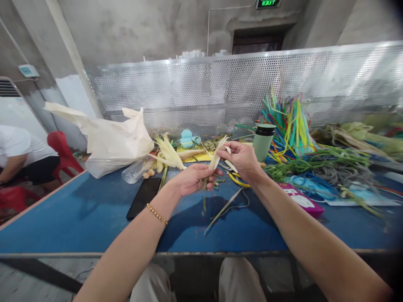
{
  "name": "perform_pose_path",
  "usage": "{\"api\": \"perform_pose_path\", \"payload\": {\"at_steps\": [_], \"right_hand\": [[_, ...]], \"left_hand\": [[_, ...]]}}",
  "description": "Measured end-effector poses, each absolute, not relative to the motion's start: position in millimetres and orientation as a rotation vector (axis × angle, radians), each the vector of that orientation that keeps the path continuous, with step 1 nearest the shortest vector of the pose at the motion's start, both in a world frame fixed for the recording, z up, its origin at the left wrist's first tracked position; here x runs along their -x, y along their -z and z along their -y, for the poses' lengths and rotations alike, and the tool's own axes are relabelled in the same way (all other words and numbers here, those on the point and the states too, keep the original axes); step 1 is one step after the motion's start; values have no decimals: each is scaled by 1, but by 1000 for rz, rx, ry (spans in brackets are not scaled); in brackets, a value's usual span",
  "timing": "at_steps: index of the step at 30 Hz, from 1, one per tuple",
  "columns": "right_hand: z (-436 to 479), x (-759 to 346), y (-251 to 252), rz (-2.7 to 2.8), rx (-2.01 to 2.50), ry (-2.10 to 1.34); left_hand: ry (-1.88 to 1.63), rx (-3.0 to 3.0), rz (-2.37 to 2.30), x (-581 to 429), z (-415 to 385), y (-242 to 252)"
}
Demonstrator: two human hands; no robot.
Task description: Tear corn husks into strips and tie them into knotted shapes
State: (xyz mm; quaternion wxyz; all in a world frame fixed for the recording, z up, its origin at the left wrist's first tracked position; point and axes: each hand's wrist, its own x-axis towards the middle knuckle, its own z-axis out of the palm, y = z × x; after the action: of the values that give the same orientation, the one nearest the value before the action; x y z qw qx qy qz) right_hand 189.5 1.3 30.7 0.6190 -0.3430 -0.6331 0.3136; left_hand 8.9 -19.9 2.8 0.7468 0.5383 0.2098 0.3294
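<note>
A pale corn husk (215,161) is held up over the middle of the blue table (103,226). My left hand (197,179) pinches its lower part, with a bead bracelet on that wrist. Higher up and to the right, my right hand (241,159) grips a strip at the husk's upper side; the fingertips are partly hidden. Thin dry strips (222,212) lie on the table below the hands. Behind my left hand sits a bunch of husks (170,151).
At left are a white plastic bag (116,140), a clear bottle (135,170) and a black phone (145,197). To the right stand a green cup (263,142), colourful strips (292,121), green braided strands (327,161) and a pink pack (302,201). A person (22,155) sits far left.
</note>
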Motion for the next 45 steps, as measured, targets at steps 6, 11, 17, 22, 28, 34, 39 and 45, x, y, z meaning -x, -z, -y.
{"api": "perform_pose_path", "payload": {"at_steps": [6, 11, 17, 22, 28, 34, 39, 45], "right_hand": [[-1, -187, -28, 1505, 805, -694], [-1, -187, -28, 1495, 838, -683], [-4, -190, -27, 1428, 849, -689], [-2, -190, -30, 1435, 835, -706], [0, -189, -31, 1432, 822, -766], [-2, -190, -29, 1409, 843, -756], [-2, -191, -30, 1417, 841, -826], [8, -194, -37, 1462, 751, -1199]], "left_hand": [[-727, -1159, -540, -12, 19, -3], [-790, -1152, -483, -11, 19, -3], [-825, -1140, -457, -9, 18, -5], [-835, -1114, -446, -9, 16, -5], [-807, -1162, -451, -9, 17, -4], [-853, -1227, -490, -10, 17, -2], [-857, -1231, -485, -11, 16, -1], [-842, -1182, -419, -8, 14, -2]]}}
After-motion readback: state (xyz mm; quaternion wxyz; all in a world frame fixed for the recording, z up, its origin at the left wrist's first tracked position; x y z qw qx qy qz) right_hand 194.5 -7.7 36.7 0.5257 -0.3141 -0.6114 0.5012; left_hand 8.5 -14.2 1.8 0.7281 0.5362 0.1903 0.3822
